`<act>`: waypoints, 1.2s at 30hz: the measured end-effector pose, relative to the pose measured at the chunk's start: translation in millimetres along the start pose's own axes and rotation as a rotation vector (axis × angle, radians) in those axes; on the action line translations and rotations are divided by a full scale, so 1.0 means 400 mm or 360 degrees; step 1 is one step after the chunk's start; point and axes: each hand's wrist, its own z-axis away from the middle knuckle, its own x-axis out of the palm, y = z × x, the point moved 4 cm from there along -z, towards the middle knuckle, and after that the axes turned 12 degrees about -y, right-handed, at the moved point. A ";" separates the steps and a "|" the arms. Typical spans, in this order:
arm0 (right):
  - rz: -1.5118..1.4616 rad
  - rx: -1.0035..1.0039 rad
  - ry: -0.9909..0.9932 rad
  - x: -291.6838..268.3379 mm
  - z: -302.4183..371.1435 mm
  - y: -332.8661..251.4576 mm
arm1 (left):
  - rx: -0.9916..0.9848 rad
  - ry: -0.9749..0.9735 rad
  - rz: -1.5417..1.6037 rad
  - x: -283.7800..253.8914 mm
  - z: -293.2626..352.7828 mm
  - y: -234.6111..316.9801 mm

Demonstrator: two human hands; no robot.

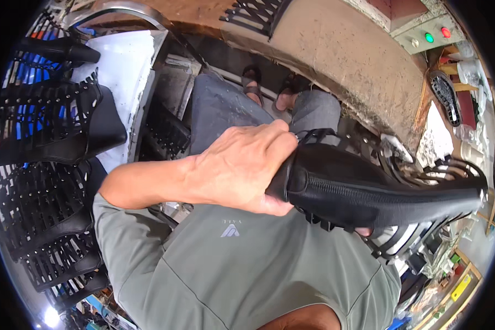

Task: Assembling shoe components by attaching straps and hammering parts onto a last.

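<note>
A tall black strappy boot (357, 190) lies sideways before my chest, a zipper running along its smooth leather panel. My left hand (236, 162) reaches across and is closed around the end of it nearest the middle of the view. Thin open straps stand out along both long edges, towards the right. Of my right hand (363, 231) only a bit of a finger shows at the boot's lower edge, against the straps; the boot hides the rest.
Several similar black strappy boots (44, 209) are stacked at the left beside a white board (124, 71). A worn brown bench (335, 71) curves across the far side, with a strappy black piece (256, 15) on it. A shoe sole (445, 96) and a button panel (429, 36) are at the right.
</note>
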 end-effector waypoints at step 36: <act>0.0220 -0.0210 0.0010 0.023 0.056 -0.268 | -0.0144 -0.0307 0.1131 -0.066 -0.158 -0.084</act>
